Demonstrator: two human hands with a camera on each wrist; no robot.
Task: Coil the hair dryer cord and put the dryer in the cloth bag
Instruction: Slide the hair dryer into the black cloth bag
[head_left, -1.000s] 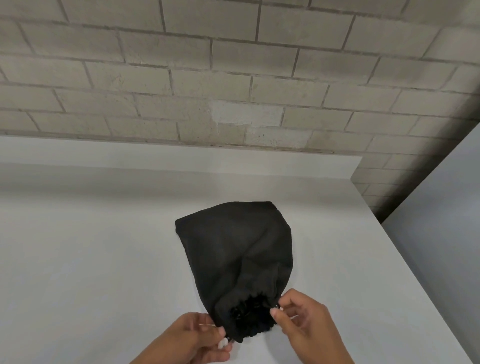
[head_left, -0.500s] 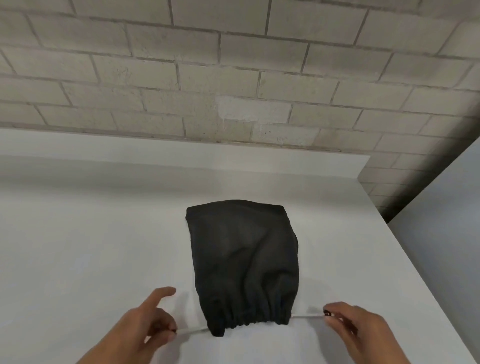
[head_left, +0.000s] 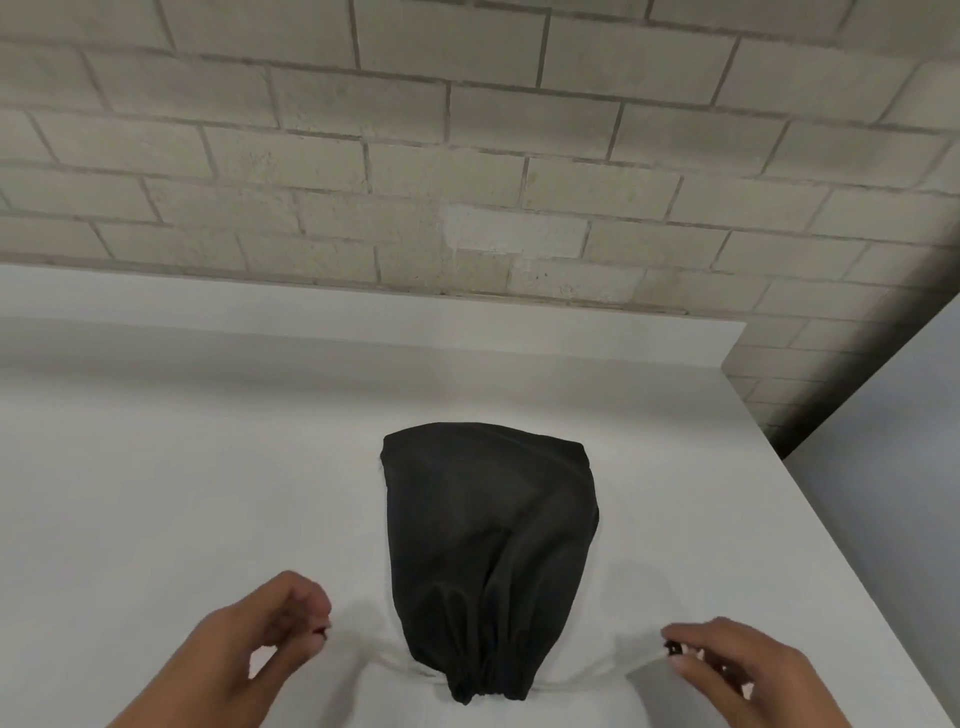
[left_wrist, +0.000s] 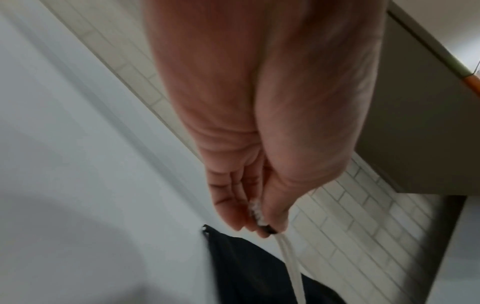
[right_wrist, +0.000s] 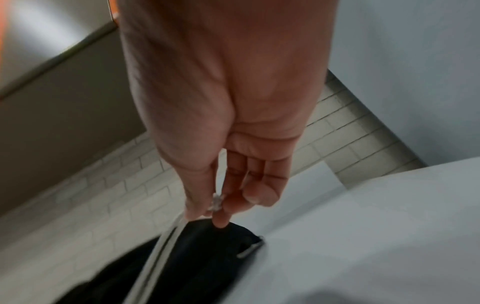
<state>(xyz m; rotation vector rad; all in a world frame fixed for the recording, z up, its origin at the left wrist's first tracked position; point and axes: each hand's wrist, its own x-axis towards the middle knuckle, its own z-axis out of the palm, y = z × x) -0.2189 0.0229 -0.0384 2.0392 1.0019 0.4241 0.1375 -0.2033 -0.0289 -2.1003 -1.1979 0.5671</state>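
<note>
A black cloth bag (head_left: 491, 540) lies bulging on the white table (head_left: 156, 519), its gathered mouth (head_left: 488, 691) turned toward me and drawn tight. The hair dryer and its cord are hidden inside. A white drawstring runs out of the mouth to both sides. My left hand (head_left: 317, 631) pinches the left drawstring end (left_wrist: 262, 223) between thumb and fingers, left of the bag. My right hand (head_left: 672, 652) pinches the right drawstring end (right_wrist: 215, 203), right of the bag. Both strings (left_wrist: 291, 267) (right_wrist: 161, 253) are stretched taut toward the bag (left_wrist: 259, 273) (right_wrist: 182, 267).
A pale brick wall (head_left: 467, 156) rises behind the table's raised back edge (head_left: 363, 332). The table's right edge (head_left: 852, 540) runs diagonally close to my right hand, with a grey floor gap beyond it.
My hands moved apart from the bag's mouth, pulling the drawstring ends outward. The open, ruffled mouth has cinched tight, and the bag has turned straighter toward me.
</note>
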